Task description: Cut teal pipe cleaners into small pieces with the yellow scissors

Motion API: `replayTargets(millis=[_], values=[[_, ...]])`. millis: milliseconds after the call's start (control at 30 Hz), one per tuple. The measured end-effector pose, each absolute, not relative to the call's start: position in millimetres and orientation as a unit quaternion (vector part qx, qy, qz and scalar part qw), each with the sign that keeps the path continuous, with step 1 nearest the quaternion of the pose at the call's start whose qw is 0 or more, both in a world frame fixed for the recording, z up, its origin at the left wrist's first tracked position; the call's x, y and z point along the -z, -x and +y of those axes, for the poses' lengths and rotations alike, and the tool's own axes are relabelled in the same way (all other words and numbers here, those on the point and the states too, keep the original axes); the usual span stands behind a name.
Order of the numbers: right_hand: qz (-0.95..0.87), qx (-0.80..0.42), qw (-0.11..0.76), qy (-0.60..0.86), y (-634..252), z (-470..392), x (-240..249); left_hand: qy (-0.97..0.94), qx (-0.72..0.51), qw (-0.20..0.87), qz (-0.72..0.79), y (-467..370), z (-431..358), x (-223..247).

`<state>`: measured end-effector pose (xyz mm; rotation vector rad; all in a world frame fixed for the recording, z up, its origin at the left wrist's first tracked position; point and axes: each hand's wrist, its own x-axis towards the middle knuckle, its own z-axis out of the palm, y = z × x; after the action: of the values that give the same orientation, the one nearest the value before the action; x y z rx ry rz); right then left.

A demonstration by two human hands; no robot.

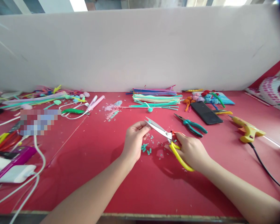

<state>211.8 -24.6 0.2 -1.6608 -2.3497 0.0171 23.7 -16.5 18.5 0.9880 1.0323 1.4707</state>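
Observation:
My right hand [193, 152] grips scissors [162, 130] with one yellow and one red handle. Their blades are parted and point left, with the tips at my left hand [135, 137]. That hand is closed in a pinch on a small teal pipe cleaner piece [149, 121], mostly hidden by fingers and blades. Below the blades, short teal cuttings [144, 147] and fine fluff lie on the red table [140, 193]. A teal fuzzy ball on a pale stem [150, 109] lies beyond my hands, before the teal pipe cleaners [156, 104].
Right of the scissors lie teal-handled pliers [191, 125], a black phone [206, 112] and a yellow glue gun [248, 129] with a cord. Colourful fuzzy pieces [205, 97] sit behind. White cables [40, 152] and a power strip [14, 165] occupy the left. A pale partition [140, 49] closes the back.

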Motion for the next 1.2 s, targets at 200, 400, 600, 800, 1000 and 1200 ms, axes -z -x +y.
replayTargets(millis=[200, 400, 600, 800, 1000, 1200], values=[[-0.812, 0.015, 0.137, 0.567, -212.8, -24.6, 4.3, -0.392, -0.62, 0.527, 0.43, -23.9, -16.4, -18.9], [-0.813, 0.024, 0.116, 0.571, -212.6, -24.6, 5.6, -0.381, -0.622, 0.533, 0.429, -24.1, -16.1, -19.7], [-0.812, 0.028, 0.112, 0.573, -212.5, -25.1, 4.0, -0.386, -0.618, 0.528, 0.436, -24.0, -15.9, -20.9], [-0.808, 0.028, 0.118, 0.576, -211.9, -25.3, 3.5, -0.394, -0.62, 0.521, 0.434, -23.5, -15.4, -17.9], [-0.808, 0.026, 0.11, 0.578, -212.2, -25.7, 3.1, -0.39, -0.622, 0.514, 0.443, -24.1, -16.5, -19.7], [-0.809, 0.027, 0.106, 0.577, -212.3, -25.4, 2.9, -0.394, -0.621, 0.518, 0.437, -23.4, -16.4, -19.1]])
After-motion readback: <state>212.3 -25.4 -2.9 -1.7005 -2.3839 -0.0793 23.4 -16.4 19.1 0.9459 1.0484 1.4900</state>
